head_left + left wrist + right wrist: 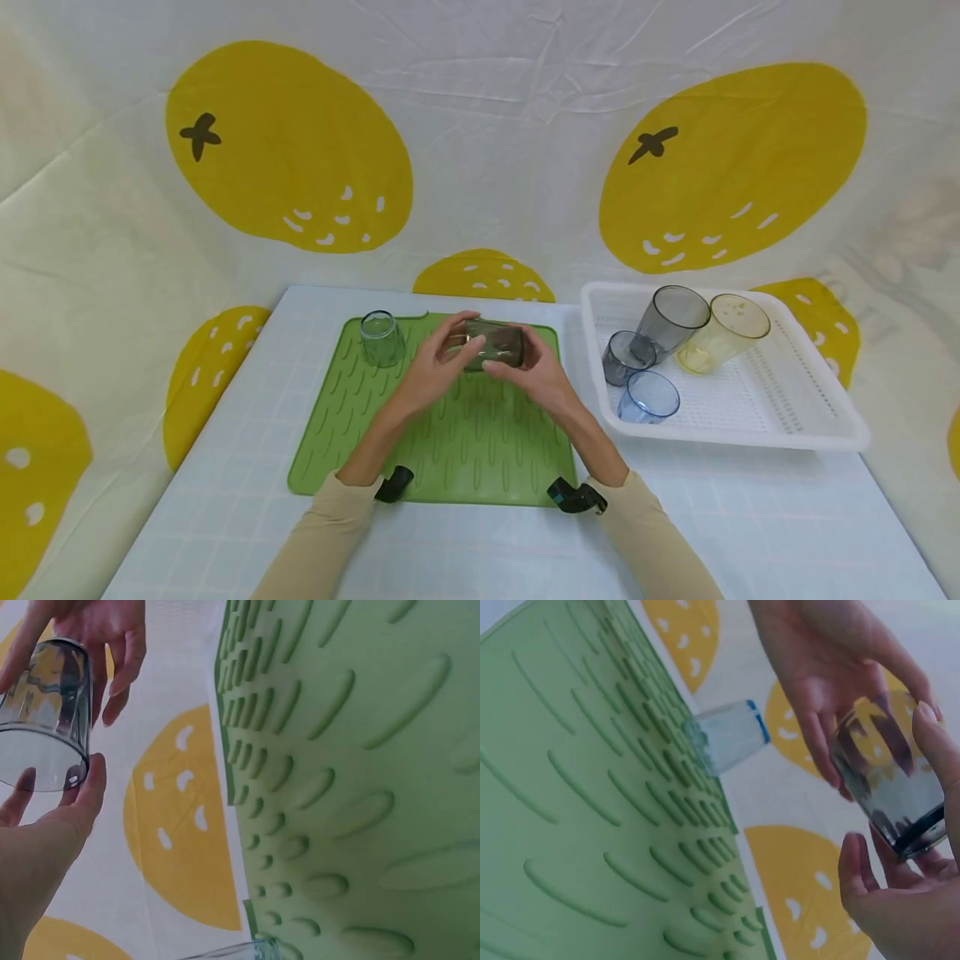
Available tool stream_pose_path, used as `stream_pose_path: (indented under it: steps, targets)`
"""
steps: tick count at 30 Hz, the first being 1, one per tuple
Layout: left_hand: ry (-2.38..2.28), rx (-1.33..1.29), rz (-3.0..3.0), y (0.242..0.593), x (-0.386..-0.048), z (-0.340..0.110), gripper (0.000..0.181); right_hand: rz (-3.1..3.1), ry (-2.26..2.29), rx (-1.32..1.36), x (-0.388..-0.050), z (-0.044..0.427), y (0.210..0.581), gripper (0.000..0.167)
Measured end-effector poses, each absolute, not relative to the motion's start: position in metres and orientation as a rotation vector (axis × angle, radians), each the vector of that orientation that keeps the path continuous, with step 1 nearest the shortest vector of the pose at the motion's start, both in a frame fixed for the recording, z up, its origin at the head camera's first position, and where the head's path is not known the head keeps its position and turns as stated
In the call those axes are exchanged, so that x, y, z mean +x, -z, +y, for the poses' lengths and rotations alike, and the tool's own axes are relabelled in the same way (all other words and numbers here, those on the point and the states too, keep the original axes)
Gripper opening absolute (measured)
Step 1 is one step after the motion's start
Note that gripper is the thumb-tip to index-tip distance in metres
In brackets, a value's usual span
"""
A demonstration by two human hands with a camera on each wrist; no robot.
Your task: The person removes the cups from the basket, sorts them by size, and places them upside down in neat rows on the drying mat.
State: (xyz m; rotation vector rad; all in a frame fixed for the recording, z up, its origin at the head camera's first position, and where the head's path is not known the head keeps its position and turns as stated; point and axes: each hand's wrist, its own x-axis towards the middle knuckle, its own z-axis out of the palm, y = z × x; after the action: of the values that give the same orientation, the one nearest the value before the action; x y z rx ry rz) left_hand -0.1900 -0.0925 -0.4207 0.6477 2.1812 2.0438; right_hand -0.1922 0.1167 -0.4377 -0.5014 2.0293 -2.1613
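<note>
A smoky grey drinking glass [495,346] lies sideways in the air above a green ridged mat [450,450], held between both hands. My left hand [431,367] grips its wide rim end, with fingertips around the edge in the left wrist view. At the thick base end, my right hand [546,379] holds it between thumb and fingers. The right wrist view shows the dark base of this glass [900,787] near the right palm. A second glass, clear with a bluish band [382,342], stands on the mat's far left corner, narrower end up.
To the right, a white plastic basket [765,437] holds several glasses: a tall grey one [671,321], a yellow one [723,333], a small dark one [626,358] and a blue one [648,398]. A fruit-patterned cloth [510,167] hangs behind the table.
</note>
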Motion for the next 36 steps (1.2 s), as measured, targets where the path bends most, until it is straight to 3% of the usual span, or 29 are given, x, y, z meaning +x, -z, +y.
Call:
stream_pose_path:
  steps: [36]
  targets:
    - [-1.695,0.647,2.585,0.437,-0.190,-0.141,0.046,2.060,2.163,-0.526,-0.212,0.095,0.423,0.061]
